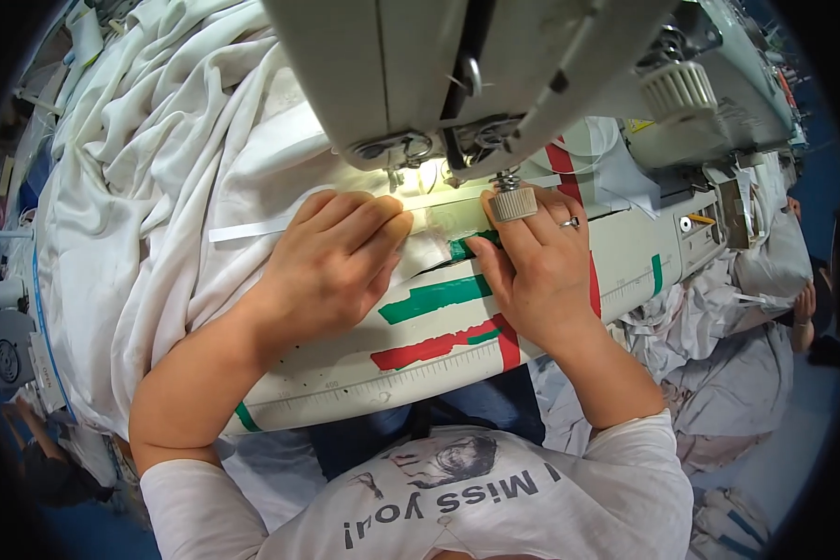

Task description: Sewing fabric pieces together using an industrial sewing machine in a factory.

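Note:
A white fabric strip (249,231) runs across a sewing machine bed, beneath the lit needle area (429,179). My left hand (336,261) is closed, its bent fingers pressed together on the strip just left of the presser foot. To the right of the needle, my right hand (543,266) rests on the work with its thumb held apart from the fingers. A ring is on one finger. Part of that hand is covered by a ribbed knob (513,203), so some fingertips are hidden. Sheer white cloth lies between the hands.
The machine head (457,75) overhangs both hands. A large heap of white cloth (187,121) covers the left side. Green tape (436,299) and red tape (434,347) mark the bed, above a printed ruler. More cloth (728,364) hangs at right, near another person's hand (805,304).

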Demonstrator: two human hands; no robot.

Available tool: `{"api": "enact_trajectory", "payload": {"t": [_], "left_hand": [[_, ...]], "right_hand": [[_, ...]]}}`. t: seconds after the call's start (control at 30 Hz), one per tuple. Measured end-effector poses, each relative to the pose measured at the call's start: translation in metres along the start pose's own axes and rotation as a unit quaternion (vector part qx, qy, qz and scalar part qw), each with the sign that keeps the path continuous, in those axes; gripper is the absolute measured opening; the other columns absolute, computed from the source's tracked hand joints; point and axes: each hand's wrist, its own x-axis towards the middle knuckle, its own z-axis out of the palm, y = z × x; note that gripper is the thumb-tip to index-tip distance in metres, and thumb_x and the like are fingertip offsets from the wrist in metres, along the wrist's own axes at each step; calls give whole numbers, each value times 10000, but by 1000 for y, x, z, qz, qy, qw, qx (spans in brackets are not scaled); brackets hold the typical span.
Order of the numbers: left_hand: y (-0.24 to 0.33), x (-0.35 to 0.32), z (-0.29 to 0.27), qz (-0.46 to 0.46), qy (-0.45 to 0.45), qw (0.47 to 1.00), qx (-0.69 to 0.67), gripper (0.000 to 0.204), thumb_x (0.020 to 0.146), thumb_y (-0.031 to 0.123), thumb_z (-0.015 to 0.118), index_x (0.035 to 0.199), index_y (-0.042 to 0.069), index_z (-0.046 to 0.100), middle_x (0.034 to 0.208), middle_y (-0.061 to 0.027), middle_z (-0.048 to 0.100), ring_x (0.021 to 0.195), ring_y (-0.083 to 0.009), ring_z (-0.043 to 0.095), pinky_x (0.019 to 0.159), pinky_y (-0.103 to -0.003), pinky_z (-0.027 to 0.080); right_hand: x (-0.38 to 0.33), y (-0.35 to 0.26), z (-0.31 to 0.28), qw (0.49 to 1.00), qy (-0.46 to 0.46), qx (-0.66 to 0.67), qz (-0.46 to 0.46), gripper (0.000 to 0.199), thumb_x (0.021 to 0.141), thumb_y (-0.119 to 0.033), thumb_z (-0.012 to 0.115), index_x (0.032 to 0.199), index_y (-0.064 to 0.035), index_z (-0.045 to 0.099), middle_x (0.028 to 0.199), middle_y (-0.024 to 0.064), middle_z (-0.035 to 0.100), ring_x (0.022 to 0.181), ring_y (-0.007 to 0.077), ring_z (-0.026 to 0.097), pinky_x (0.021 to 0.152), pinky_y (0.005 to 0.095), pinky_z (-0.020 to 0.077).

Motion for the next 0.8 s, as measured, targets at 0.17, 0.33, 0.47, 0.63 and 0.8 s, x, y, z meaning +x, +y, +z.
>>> {"api": "enact_trajectory", "payload": {"t": [0.17, 0.33, 0.47, 0.63, 0.8], "left_hand": [[-1, 1, -1, -2, -3, 1000, 4, 336, 754, 19, 699, 1087, -6, 660, 1075, -101, 631, 963, -269, 620, 836, -394, 490], [-2, 0, 1, 8, 7, 1000, 18, 341, 733, 46, 705, 1069, -3, 667, 1022, -63, 616, 962, -220, 618, 836, -353, 468], [-3, -1, 4, 10, 21, 1000, 11, 355, 728, 72, 716, 1073, 5, 663, 1001, -57, 606, 947, -222, 609, 841, -361, 469], [3, -5, -2, -25, -15, 1000, -1, 454, 706, 127, 754, 1133, 17, 645, 1044, -50, 597, 1008, -217, 592, 880, -373, 460], [2, -6, -5, -23, -33, 999, -6, 482, 708, 134, 755, 1163, 26, 639, 1088, -47, 597, 1027, -205, 588, 889, -373, 456]], "right_hand": [[-1, -1, -4, 999, 9, -32, 25, 390, 813, -185, 752, 1145, 0, 665, 1078, 134, 642, 1079, 319, 571, 989, 461, 366], [-1, 0, -2, 998, 10, -52, 39, 375, 817, -192, 750, 1140, -19, 671, 1078, 135, 645, 1094, 305, 577, 1029, 465, 347], [-2, 1, -4, 997, -7, -57, 50, 380, 840, -190, 733, 1175, -26, 664, 1120, 128, 656, 1112, 315, 580, 1045, 475, 333], [1, -3, -4, 997, -53, -48, -11, 466, 861, -283, 710, 1256, -49, 635, 1219, 137, 638, 1129, 308, 590, 1099, 494, 282], [6, -3, -6, 996, -74, -42, 1, 502, 853, -339, 715, 1255, -49, 635, 1228, 141, 632, 1152, 319, 580, 1126, 514, 254]]}}
